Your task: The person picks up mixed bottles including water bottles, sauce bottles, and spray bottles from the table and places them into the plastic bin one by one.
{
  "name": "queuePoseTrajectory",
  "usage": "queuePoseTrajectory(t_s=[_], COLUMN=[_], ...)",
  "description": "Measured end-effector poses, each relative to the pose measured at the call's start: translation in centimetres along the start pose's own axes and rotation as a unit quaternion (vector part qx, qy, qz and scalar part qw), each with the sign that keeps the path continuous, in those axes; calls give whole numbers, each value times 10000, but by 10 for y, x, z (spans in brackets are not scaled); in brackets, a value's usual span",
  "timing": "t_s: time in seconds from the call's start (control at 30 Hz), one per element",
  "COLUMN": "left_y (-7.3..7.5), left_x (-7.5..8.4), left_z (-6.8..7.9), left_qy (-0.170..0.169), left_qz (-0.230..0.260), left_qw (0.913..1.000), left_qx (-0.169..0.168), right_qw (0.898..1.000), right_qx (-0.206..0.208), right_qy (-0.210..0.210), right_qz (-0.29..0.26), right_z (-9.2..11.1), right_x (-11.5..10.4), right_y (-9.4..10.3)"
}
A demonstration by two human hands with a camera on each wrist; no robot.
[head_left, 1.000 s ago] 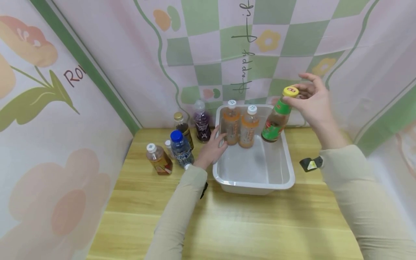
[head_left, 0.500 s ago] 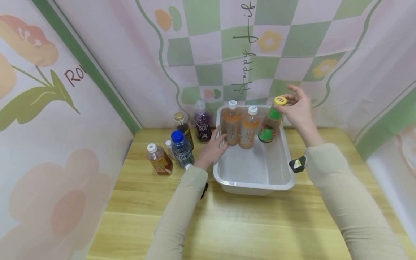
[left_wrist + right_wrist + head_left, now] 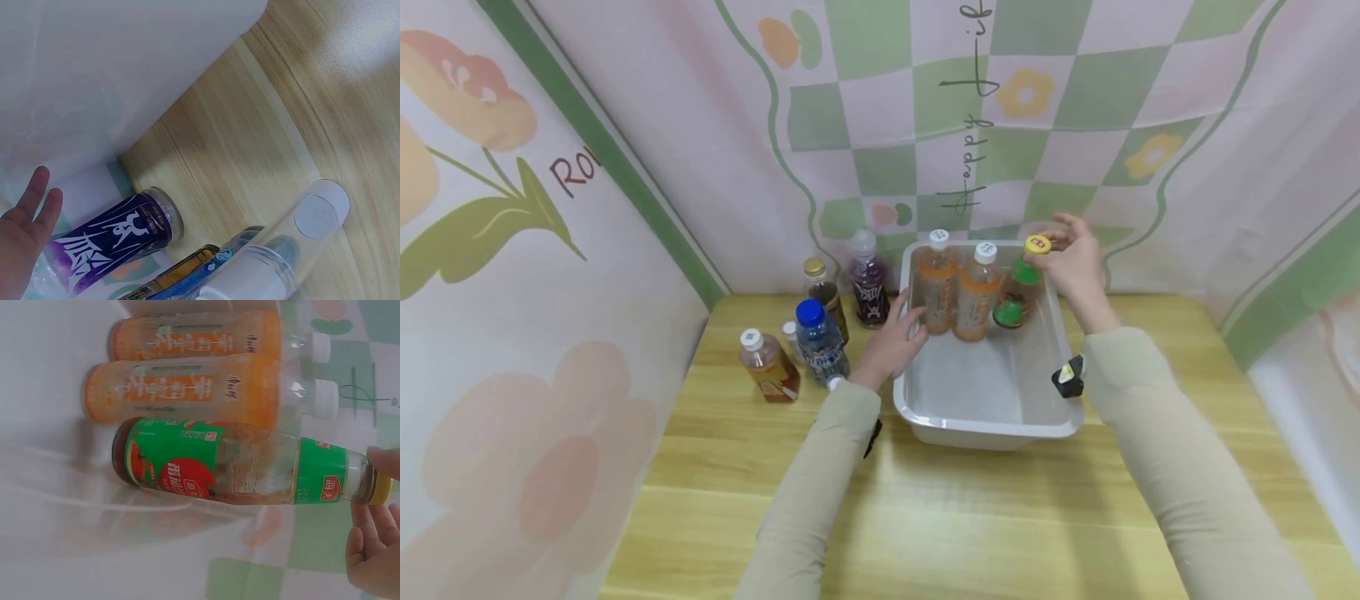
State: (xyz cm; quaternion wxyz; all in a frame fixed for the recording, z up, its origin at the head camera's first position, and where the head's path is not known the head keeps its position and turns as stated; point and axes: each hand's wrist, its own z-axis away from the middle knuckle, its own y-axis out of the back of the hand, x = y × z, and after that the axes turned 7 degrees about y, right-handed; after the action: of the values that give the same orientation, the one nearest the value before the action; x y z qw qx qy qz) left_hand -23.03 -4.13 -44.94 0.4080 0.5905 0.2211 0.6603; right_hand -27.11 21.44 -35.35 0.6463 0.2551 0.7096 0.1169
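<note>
My right hand (image 3: 1075,265) pinches the yellow cap of a glass sauce bottle (image 3: 250,465) with green labels. The bottle stands in the back right of a white plastic tub (image 3: 985,430), right beside two orange-labelled drink bottles (image 3: 936,287) (image 3: 976,302) with white caps. In the right wrist view, thumb and fingers meet at the neck and cap. My left hand (image 3: 887,352) rests at the tub's left rim, its fingers spread and partly over the edge. The left wrist view shows two of its fingers (image 3: 39,209) straight, near a purple-labelled bottle (image 3: 119,237).
Left of the tub stand a blue-capped bottle (image 3: 822,346), a gold-capped dark bottle (image 3: 826,302) and an amber drink bottle (image 3: 771,373) on the wooden table (image 3: 970,525). A small white-capped clear container (image 3: 281,250) is close by. A patterned curtain (image 3: 880,108) hangs behind.
My right hand has moved left and down with the sauce bottle, bringing it from a tilt over the right rim to nearly upright beside the orange-labelled bottles. The left hand has stayed put.
</note>
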Motion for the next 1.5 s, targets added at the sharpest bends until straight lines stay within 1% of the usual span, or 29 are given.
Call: queuePoseTrajectory(t_s=[0.2, 0.3, 0.47, 0.57, 0.7, 0.83, 1.0, 1.3, 1.5], left_y=[1, 2, 2, 2, 2, 2, 1, 1, 0], left_x=[0, 0, -1, -2, -2, -2, -1, 0, -1], left_z=[0, 0, 0, -1, -1, -1, 0, -1, -1], left_qy=[-4, 10, 40, 47, 39, 25, 2, -17, -23], left_qz=[-23, -60, -60, -68, -87, -87, -74, -59, -33], left_qw=[10000, 10000, 10000, 10000, 9999, 9999, 10000, 10000, 10000], left_qx=[-15, -39, -45, -40, -51, -52, -37, -4, 6], right_qw=[10000, 10000, 9988, 9965, 9910, 9821, 9723, 9656, 9636], right_qx=[3, -13, -12, 0, 20, 89, 201, 331, 248], right_qy=[-25, -87, -300, -512, -814, -1164, -1501, -1596, -1539], right_qz=[71, -12, -398, -660, -1059, -1478, -1780, -2024, -2171], right_z=[-4, -6, -9, -10, -9, -9, -9, -10, -9], right_x=[8, 13, 20, 23, 26, 29, 33, 38, 41], right_y=[-9, -11, -12, -12, -14, -17, -21, -24, -24])
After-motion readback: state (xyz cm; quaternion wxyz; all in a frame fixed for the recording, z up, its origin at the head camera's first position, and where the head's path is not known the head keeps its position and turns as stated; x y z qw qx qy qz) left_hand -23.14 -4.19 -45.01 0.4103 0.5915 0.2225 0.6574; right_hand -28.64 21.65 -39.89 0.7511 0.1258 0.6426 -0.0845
